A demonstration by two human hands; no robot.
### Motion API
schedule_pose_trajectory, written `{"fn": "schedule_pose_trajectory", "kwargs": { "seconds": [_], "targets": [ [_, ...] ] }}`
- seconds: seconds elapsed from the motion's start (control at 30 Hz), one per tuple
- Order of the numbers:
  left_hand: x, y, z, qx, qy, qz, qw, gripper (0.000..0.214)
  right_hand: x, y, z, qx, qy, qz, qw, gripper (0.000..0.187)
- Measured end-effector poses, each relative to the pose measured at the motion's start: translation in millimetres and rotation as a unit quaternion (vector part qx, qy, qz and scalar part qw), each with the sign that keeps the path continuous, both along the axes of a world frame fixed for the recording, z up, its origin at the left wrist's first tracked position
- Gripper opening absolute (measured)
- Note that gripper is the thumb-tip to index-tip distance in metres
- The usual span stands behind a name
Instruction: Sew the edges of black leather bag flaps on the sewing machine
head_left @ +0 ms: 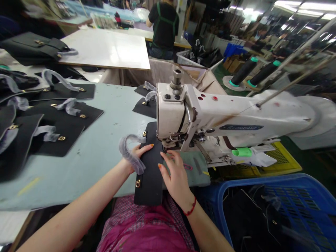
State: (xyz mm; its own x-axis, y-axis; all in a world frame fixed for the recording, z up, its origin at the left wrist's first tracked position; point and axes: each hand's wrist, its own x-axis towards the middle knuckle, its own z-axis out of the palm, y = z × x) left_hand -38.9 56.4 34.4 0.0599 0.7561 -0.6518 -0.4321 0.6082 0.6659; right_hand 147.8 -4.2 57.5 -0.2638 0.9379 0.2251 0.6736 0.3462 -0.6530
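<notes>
A black bag panel [151, 175] with gold rings and a wrapped grey handle [130, 154] lies under the head of a white sewing machine [189, 115]. My left hand [138, 154] rests flat on the panel's left edge, fingers stretched out beside the handle. My right hand [174, 173] presses flat on the panel's right side just before the needle area, fingers apart. The panel's near end hangs over the table edge toward my lap.
Several similar black panels [65, 119] with wrapped handles lie on the pale blue table [105, 140] at left. A blue crate [275, 206] holding black pieces stands at lower right, a yellow crate [283, 161] behind it. A person in an apron [164, 24] works far back.
</notes>
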Motion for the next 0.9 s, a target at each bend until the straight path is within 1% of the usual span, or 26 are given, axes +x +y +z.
{"fn": "schedule_pose_trajectory", "kwargs": {
  "seconds": [0.07, 0.13, 0.2, 0.27, 0.33, 0.4, 0.47, 0.53, 0.6, 0.63, 0.7, 0.8, 0.83, 0.9],
  "targets": [
    [-2.6, 5.2, 1.0, 0.003, 0.003, -0.015, 1.0, 0.042, 4.5, 3.6, 1.5, 0.04, -0.026, -0.017, 0.999, 0.038],
    [-5.0, 8.3, 1.7, 0.007, 0.01, -0.024, 1.0, 0.048, 9.2, 10.0, 1.5, 0.061, -0.072, -0.009, 0.995, 0.039],
    [-7.2, 10.0, 1.1, 0.005, 0.019, -0.032, 0.999, 0.05, 13.3, 15.1, -0.4, 0.059, -0.106, 0.015, 0.993, 0.039],
    [-9.4, 11.2, -1.2, 0.004, 0.028, -0.039, 0.999, 0.05, 16.4, 15.5, -3.6, 0.051, -0.103, 0.027, 0.993, 0.037],
    [-11.7, 12.2, -4.3, 0.004, 0.03, -0.044, 0.999, 0.051, 18.3, 11.1, -7.5, 0.045, -0.068, 0.018, 0.997, 0.033],
    [-13.9, 13.1, -6.7, 0.005, 0.032, -0.05, 0.998, 0.053, 18.2, 5.1, -11.8, 0.028, -0.007, -0.003, 1.0, 0.031],
    [-15.4, 13.8, -7.6, 0.006, 0.033, -0.055, 0.998, 0.054, 15.5, 1.7, -16.3, -0.016, 0.067, -0.017, 0.997, 0.031],
    [-15.8, 14.0, -7.0, 0.012, 0.039, -0.059, 0.997, 0.054, 10.0, 2.7, -20.3, -0.076, 0.139, -0.018, 0.987, 0.035],
    [-15.6, 13.9, -5.9, 0.021, 0.041, -0.062, 0.997, 0.052, 2.8, 7.0, -23.2, -0.125, 0.187, -0.006, 0.974, 0.043],
    [-15.6, 13.8, -5.4, 0.024, 0.04, -0.063, 0.997, 0.05, -0.8, 9.6, -24.1, -0.139, 0.201, 0.001, 0.97, 0.044],
    [-15.8, 13.9, -4.9, 0.026, 0.042, -0.062, 0.997, 0.049, -7.0, 14.0, -25.3, -0.146, 0.212, 0.012, 0.966, 0.039],
    [-17.1, 14.1, -3.2, 0.026, 0.049, -0.05, 0.997, 0.051, -11.9, 17.3, -25.7, -0.137, 0.21, 0.018, 0.968, 0.03],
    [-17.3, 14.0, -1.8, 0.026, 0.044, -0.053, 0.997, 0.052, -12.5, 17.8, -25.5, -0.131, 0.209, 0.018, 0.969, 0.03],
    [-17.1, 13.4, 2.6, 0.04, 0.02, -0.083, 0.996, 0.051, -12.8, 18.7, -25.0, -0.116, 0.208, 0.018, 0.971, 0.03]
  ]
}}
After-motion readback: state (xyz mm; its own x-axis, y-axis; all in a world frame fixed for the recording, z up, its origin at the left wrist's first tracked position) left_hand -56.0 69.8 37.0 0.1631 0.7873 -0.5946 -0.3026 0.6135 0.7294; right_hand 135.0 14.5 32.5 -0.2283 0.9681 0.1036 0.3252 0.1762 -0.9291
